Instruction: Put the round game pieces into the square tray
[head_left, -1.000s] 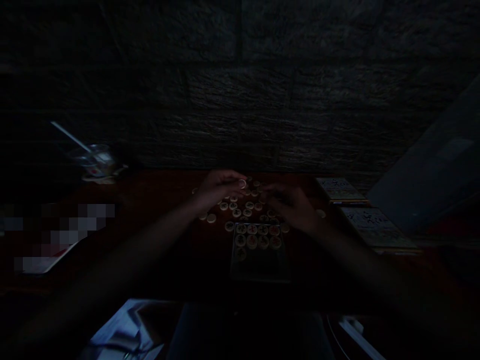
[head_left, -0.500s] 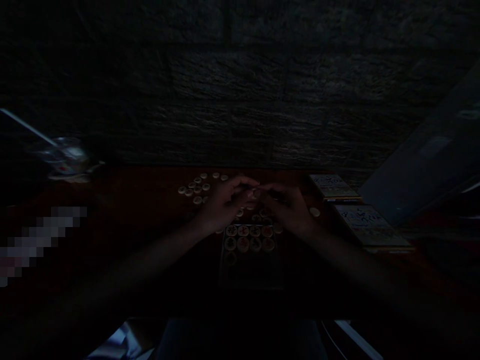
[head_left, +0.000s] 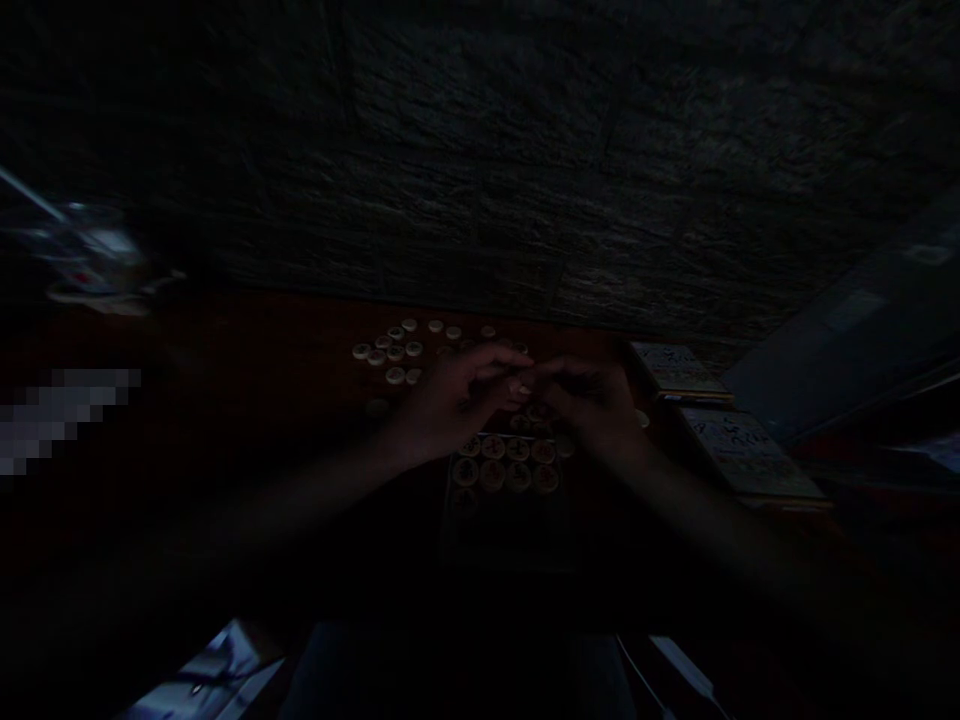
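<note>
The scene is very dark. My left hand [head_left: 454, 400] and my right hand [head_left: 592, 405] meet over a dark table, fingertips pinched together around a small round game piece [head_left: 523, 387]. Just below them a dark tray [head_left: 502, 530] holds two rows of round pale pieces [head_left: 506, 462] with red and dark marks. A loose cluster of round pieces [head_left: 397, 350] lies on the table to the left of my left hand. Which hand bears the pinched piece is hard to tell.
A clear cup with a straw [head_left: 90, 255] stands at the far left. Two flat printed boards or boxes [head_left: 716, 420] lie at the right. A rough stone wall [head_left: 480, 180] rises behind the dark red table [head_left: 247, 400]. A blurred patch is at the left.
My left hand moved right to meet my right hand above the tray, uncovering the loose pieces on the left. The camera view shifted and tilted slightly.
</note>
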